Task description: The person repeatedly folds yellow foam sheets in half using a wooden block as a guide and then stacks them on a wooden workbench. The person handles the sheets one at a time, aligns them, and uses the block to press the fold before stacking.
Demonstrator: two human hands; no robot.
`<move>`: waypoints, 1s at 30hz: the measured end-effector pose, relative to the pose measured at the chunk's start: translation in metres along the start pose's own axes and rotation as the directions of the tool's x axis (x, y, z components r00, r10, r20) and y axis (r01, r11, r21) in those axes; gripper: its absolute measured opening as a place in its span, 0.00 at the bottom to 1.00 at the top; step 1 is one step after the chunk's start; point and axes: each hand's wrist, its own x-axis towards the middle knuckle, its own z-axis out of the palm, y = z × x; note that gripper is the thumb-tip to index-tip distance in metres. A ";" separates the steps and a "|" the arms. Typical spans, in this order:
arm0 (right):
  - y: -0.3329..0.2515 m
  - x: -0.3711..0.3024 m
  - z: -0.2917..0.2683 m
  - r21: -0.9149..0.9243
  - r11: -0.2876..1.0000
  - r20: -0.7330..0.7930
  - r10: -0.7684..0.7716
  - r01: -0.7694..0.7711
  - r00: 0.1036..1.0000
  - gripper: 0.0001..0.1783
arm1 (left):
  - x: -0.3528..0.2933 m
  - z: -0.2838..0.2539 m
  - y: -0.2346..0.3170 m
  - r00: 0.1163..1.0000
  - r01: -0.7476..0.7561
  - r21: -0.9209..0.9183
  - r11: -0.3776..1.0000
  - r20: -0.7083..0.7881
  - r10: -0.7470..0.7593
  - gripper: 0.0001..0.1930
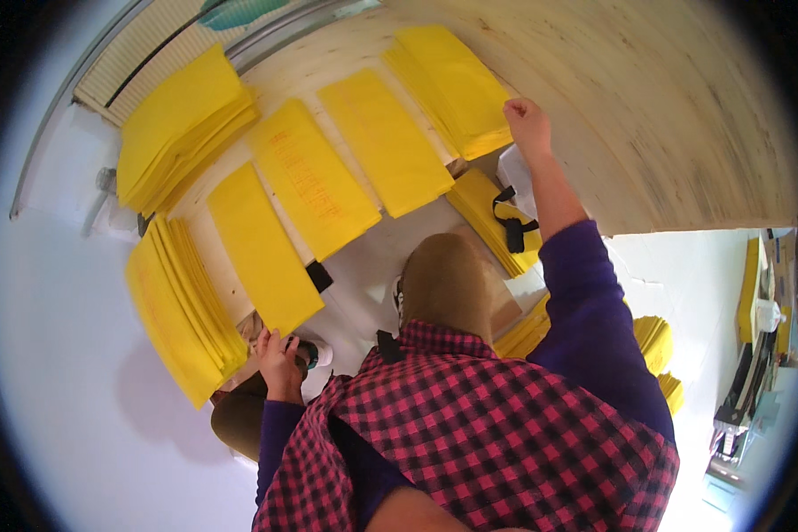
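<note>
Sorting step: right hand (527, 115), clenched, grips the far stack of flat yellow fabric bags (452, 84). Left hand (279, 359) grasps a small dark object (311, 354); next move probably needs a clean single-bag lift

Workshop: stacked yellow fabric sheets (182, 124)

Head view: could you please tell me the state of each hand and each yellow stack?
Right hand: closed, at the far stack edge.
Left hand: resting by the near stack.
Near stack: fanned out.
Middle sheets: flat, side by side.
Left stack: piled, slightly fanned.
</note>
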 end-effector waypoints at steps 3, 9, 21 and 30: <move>0.025 0.031 0.001 -0.235 0.971 0.118 0.074 -0.045 0.990 0.16 | -0.012 0.002 0.001 0.995 -0.058 0.120 0.991 -0.072 0.067 0.13; 0.026 0.067 0.003 -0.347 0.937 0.357 0.160 -0.028 0.920 0.21 | -0.029 0.015 0.015 0.987 -0.046 0.373 0.927 -0.127 0.100 0.12; 0.030 0.094 0.010 0.079 0.868 0.614 0.345 -0.490 0.710 0.16 | -0.046 0.056 0.039 0.919 -0.317 0.405 0.857 -0.091 0.383 0.16; 0.031 0.039 -0.004 0.452 0.461 0.768 0.234 -0.764 0.596 0.08 | -0.020 0.149 0.063 0.942 -0.220 0.246 0.944 0.307 0.139 0.15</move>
